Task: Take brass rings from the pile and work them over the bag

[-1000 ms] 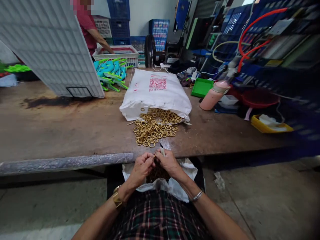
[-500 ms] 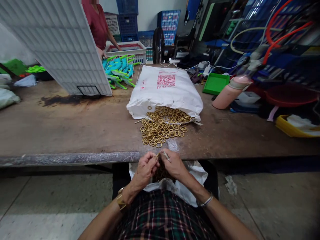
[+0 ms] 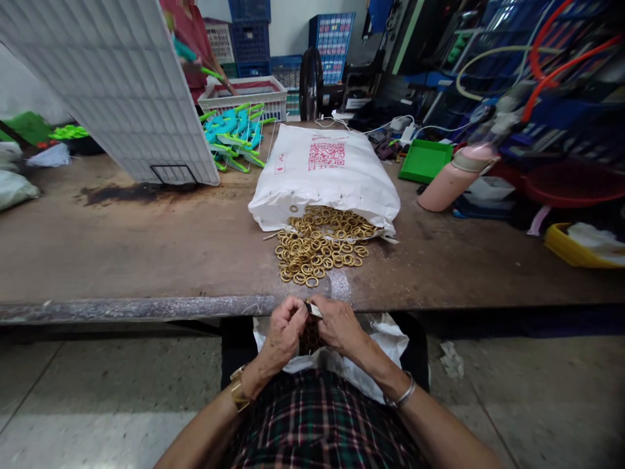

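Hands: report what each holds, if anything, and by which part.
Right hand: a small tool, by its pale end. Left hand: what it holds cannot be told.

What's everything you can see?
Flat worktable: one, brown, middle
Plump sack: one, white, on worktable
Round metallic rings: many, gold, at sack's mouth
Crumpled bag: one, white, at lap
Tall ribbed panel: one, white, left
Hanger-like plastic pieces: several, teal-green, beside panel
Cylindrical bottle: one, pink, right
Rectangular tray: one, green, beside bottle
Plastic crates: several, blue, back
Co-worker: one, red, beyond panel
Slim tool: one, whitish, front
Left hand: one, bare, beside tool
Right hand: one, bare, holding tool
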Demonstrator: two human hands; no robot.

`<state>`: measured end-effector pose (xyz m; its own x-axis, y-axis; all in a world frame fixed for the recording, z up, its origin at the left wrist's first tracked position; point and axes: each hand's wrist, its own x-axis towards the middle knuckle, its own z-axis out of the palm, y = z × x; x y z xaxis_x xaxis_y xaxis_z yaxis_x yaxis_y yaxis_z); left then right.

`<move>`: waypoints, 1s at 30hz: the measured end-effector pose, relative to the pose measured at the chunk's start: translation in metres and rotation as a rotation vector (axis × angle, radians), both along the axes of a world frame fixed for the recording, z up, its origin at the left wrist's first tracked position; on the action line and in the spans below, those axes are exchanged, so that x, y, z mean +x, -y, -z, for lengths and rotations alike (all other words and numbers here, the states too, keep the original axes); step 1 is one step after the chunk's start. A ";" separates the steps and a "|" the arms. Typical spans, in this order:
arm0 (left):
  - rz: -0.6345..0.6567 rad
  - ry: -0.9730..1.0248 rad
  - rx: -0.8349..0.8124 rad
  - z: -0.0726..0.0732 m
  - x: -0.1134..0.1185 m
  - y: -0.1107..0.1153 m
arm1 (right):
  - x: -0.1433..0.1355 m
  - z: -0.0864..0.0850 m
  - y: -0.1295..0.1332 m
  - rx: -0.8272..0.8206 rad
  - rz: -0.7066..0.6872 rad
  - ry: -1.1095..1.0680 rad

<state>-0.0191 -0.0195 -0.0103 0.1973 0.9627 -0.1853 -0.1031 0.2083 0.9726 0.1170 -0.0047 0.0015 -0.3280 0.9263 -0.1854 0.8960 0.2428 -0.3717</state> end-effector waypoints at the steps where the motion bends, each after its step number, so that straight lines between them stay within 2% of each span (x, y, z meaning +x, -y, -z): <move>1: 0.001 0.007 -0.001 -0.002 -0.001 0.002 | 0.000 0.000 -0.001 -0.007 0.004 0.028; 6: 0.130 0.112 -0.066 -0.022 0.000 0.014 | 0.010 0.001 -0.016 0.075 0.158 0.132; 9: 0.169 0.240 -0.158 -0.026 0.002 0.016 | 0.011 0.002 -0.026 0.138 0.245 0.145; 16: -0.005 0.438 -0.326 -0.015 -0.002 0.005 | -0.008 0.009 -0.038 0.175 0.347 0.177; 23: -0.049 0.612 -0.492 -0.010 -0.011 0.000 | -0.005 0.013 -0.043 0.171 0.369 0.160; 26: -0.132 0.599 -0.515 -0.008 -0.009 -0.003 | -0.001 0.012 -0.041 0.195 0.371 0.057; 30: -0.158 0.452 -0.434 -0.008 -0.003 -0.006 | 0.001 0.013 -0.033 0.226 0.383 -0.237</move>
<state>-0.0219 -0.0132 -0.0023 0.2089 0.8427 -0.4961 -0.5442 0.5217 0.6570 0.1180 0.0286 -0.0110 0.0345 0.9968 0.0718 0.8340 0.0108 -0.5517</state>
